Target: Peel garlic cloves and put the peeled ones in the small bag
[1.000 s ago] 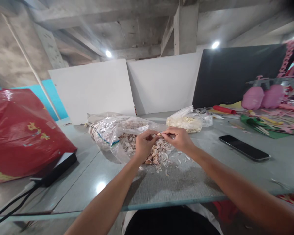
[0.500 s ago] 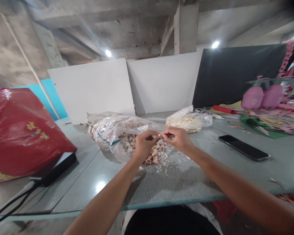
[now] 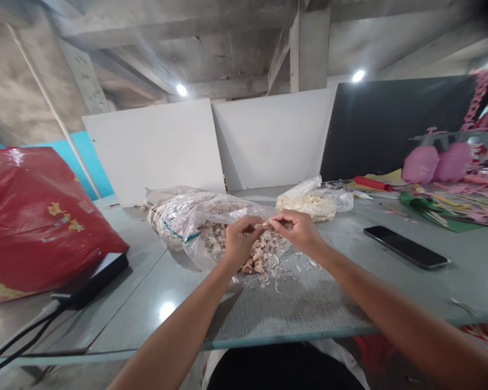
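Between the fingertips of both hands is a small pale garlic clove (image 3: 267,223). My left hand (image 3: 241,238) pinches it from the left, and my right hand (image 3: 296,227) pinches it from the right. Below them lies a heap of unpeeled garlic cloves (image 3: 258,257) with loose papery skins (image 3: 277,261) scattered around. The heap spills from the mouth of a clear plastic bag (image 3: 211,211) lying on its side to the left. Just behind my right hand sits a smaller clear bag of peeled cloves (image 3: 309,206).
On the grey table (image 3: 309,303), a black phone (image 3: 406,246) lies at right. A red bag (image 3: 44,222) and a black power bank (image 3: 100,279) with a cable stand at left. Pink spray bottles (image 3: 421,163) and paper scraps (image 3: 451,208) fill the back right. White boards (image 3: 158,151) lean behind.
Both hands stay in nearly the same place, still pinching the clove, with only slight finger movement. The whole view has shifted very slightly.
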### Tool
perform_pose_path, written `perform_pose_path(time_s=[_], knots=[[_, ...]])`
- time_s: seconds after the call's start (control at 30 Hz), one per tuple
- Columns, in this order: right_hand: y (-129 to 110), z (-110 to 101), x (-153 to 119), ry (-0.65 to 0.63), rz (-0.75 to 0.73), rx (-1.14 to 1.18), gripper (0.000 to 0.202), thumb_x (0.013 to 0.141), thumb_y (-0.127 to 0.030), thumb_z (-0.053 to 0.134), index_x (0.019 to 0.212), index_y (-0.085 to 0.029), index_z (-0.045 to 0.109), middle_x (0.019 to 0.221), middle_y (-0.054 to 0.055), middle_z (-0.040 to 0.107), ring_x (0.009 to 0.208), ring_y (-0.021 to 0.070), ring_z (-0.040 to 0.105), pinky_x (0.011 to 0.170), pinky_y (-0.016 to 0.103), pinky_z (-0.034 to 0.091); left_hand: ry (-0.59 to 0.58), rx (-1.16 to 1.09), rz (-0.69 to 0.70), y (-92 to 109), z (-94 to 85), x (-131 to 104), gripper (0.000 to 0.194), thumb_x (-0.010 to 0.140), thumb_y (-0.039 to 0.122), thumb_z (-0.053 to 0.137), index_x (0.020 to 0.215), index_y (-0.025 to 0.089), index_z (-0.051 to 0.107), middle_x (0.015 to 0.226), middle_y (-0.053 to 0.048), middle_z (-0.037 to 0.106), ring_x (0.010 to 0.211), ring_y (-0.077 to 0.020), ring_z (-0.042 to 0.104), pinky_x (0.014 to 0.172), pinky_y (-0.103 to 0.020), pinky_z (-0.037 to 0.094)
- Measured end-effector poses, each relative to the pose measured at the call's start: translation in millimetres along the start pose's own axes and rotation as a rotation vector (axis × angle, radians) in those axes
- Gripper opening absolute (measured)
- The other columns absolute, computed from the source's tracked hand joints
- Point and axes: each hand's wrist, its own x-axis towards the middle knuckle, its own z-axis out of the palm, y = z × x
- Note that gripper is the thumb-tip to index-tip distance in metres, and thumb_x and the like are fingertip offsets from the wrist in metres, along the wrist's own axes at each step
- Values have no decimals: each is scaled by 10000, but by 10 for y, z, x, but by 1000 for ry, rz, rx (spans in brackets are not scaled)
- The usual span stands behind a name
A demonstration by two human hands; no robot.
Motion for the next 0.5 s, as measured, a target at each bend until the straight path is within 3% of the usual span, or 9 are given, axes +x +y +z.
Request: perform_pose_path(time_s=[0.23, 0.5], knots=[[53, 4, -2, -51, 33, 76, 207, 801, -298, 521, 800, -183, 693, 731, 29, 636, 688, 130, 579, 588, 217, 433, -6, 32, 152, 69, -42, 16, 153, 729, 310, 627, 774, 172, 676, 804, -60, 658, 683, -120, 576, 582, -216, 466], [37, 13, -5, -53, 3, 80, 186, 791, -292, 532, 779, -184, 683, 735, 32, 632, 680, 131, 577, 580, 218, 433, -20, 57, 190, 35, -57, 14, 151, 727, 306, 630, 779, 172, 680, 803, -63, 666, 710, -133, 600, 607, -223, 486]])
